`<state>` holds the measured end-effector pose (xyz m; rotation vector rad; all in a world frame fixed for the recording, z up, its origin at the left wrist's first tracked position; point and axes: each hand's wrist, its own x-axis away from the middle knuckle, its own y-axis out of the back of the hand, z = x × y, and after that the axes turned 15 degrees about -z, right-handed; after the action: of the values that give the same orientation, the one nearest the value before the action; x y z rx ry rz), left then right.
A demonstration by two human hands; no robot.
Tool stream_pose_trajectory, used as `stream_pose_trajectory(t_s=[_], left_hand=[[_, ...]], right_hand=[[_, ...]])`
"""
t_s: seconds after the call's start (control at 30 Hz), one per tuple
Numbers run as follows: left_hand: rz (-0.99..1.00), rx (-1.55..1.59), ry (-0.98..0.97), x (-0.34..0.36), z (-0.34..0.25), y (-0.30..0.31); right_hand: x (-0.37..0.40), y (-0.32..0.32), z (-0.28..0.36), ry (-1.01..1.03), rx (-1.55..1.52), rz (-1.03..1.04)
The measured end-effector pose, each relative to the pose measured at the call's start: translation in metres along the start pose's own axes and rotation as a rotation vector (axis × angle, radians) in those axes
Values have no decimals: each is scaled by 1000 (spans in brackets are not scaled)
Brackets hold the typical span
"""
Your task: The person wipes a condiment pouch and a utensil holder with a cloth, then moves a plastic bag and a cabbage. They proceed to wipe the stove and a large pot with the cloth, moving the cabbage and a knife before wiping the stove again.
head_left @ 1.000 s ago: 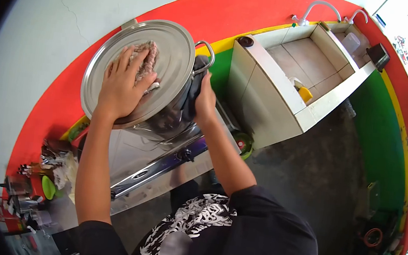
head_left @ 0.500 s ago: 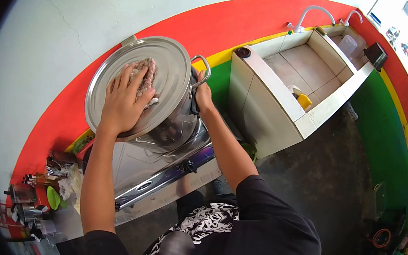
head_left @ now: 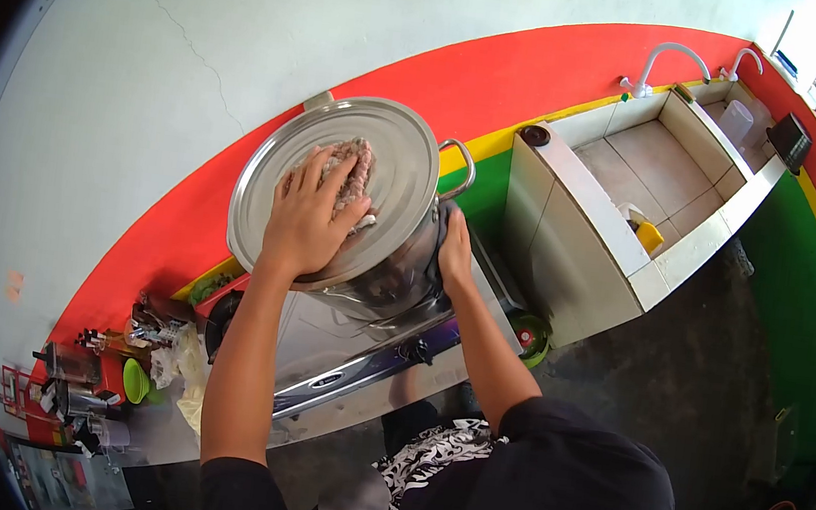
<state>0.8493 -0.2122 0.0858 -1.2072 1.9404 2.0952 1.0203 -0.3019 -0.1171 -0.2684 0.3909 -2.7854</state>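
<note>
- The pot [head_left: 395, 279] is over the stove [head_left: 303, 339], near the wall; its base is partly hidden, so I cannot tell how squarely it sits.
- The lid [head_left: 403, 169] covers the pot. For good seating, I would judge, pressure should be even and near the middle, so that no edge lifts.
- The left hand [head_left: 306, 218] lies flat, fingers spread, on a cloth [head_left: 361, 174] on the lid; it presses rather than clasps. The cloth is bunched towards the fingers; spread under the whole palm, it would shield better should the metal be hot.
- The right hand [head_left: 456, 256] is cupped against the pot's side, below the handle [head_left: 465, 171]. Whether its hidden fingers grip anything, I cannot tell. Bracing there should help steadiness, ideally with cloth between skin and metal.
- The stove's front carries an oval badge [head_left: 325, 381]; its lettering is too small to read. The knob [head_left: 414, 351] shows no legible mark.
- The shirt [head_left: 447, 446] bears a white print with no word I can make out.
- Further out, the sink [head_left: 585, 200] and the wall [head_left: 511, 60] show no readable writing.
</note>
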Motion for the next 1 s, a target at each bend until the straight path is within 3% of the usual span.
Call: stream_pose_trajectory(t_s=[0.07, 0.13, 0.2, 0.33, 0.4, 0.43, 0.5, 0.63, 0.7, 0.83, 0.9, 1.0], left_hand=[[-23, -6, -20, 0, 3, -2], [-41, 5, -23, -1, 3, -4], [-27, 21, 8, -3, 2, 0], [-34, 43, 12, -2, 3, -2], [-31, 24, -9, -3, 3, -3], [-35, 28, -8, -4, 2, -3], [-35, 20, -15, -3, 1, -2], [-44, 28, -22, -4, -1, 0], [-31, 35, -6, -4, 0, 0], [-27, 37, -12, -2, 0, 0], [-17, 40, 6, -3, 0, 0], [-21, 46, -2, -3, 4, -4]], right_hand=[[-30, -17, 19, -155, -113, 83], [-73, -38, 23, -102, 29, 274], [-97, -59, 29, -311, -36, 406], [-68, -47, 49, -269, -218, 387], [-28, -25, 40, -5, -227, 196], [-26, -15, 3, 648, 54, 182], [4, 6, -11, 342, -167, 175], [-4, 21, -69, 287, -146, 112], [-25, 16, -60, -104, -2, 139], [-64, -20, -7, -165, -45, 221], [-66, -30, 33, -469, -158, 338], [-39, -27, 72, -449, -211, 287]])
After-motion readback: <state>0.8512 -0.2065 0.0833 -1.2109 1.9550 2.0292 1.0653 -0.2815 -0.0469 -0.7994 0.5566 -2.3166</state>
